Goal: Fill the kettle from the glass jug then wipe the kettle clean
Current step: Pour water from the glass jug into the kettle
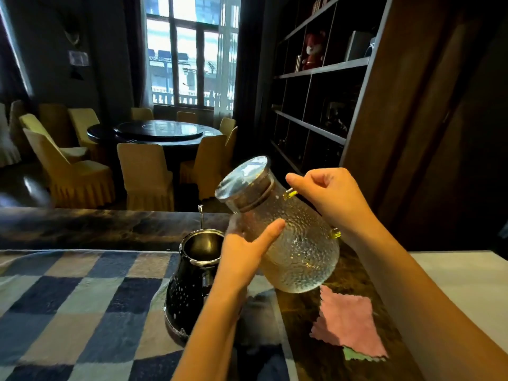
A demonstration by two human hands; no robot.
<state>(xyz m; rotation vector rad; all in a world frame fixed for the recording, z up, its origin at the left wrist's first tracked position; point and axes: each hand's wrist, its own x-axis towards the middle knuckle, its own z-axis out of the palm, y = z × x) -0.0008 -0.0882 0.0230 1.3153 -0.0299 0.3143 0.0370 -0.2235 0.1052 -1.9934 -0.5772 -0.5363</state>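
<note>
A textured glass jug [297, 243] with a metal lid hangs tilted to the left above the table, its lid end over the kettle. My right hand [330, 199] grips the jug's yellow-tinted handle. My left hand [244, 254] supports the jug's near side, thumb laid along the glass. Below and left stands the black kettle [189, 287], speckled with white drops, its top open and its lid raised behind. No water stream shows. A pink cloth [349, 323] lies on the dark table to the right.
A blue checked cloth [82, 306] covers the table's left part, under the kettle. A green cloth corner [354, 354] peeks from under the pink one. A white surface [467, 273] lies at right. Beyond are a round table with yellow chairs [145, 171] and dark shelves [316, 92].
</note>
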